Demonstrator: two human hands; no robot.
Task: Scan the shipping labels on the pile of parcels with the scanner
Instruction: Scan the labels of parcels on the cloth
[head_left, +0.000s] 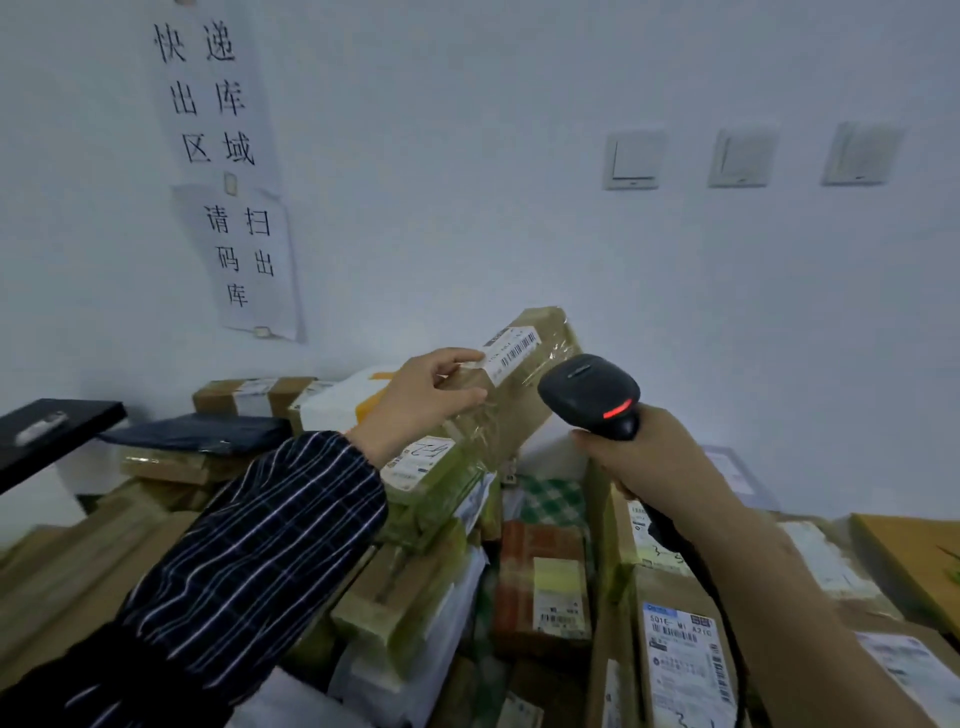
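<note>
My left hand (421, 400) grips the near end of a taped cardboard parcel (524, 384) and holds it tilted up above the pile. A white barcode label (511, 349) lies on its upper face. My right hand (654, 457) holds a black handheld scanner (589, 392) just right of that parcel, its head turned toward the label and a red light glowing on it. Below both hands spreads the pile of parcels (540, 582), brown boxes and bags, several with white shipping labels.
White wall (519, 208) behind the pile carries paper signs (244, 254) and three light switches (743, 158). A black desk edge (52, 431) juts in at left. A dark grey bag (202, 434) lies on boxes at back left.
</note>
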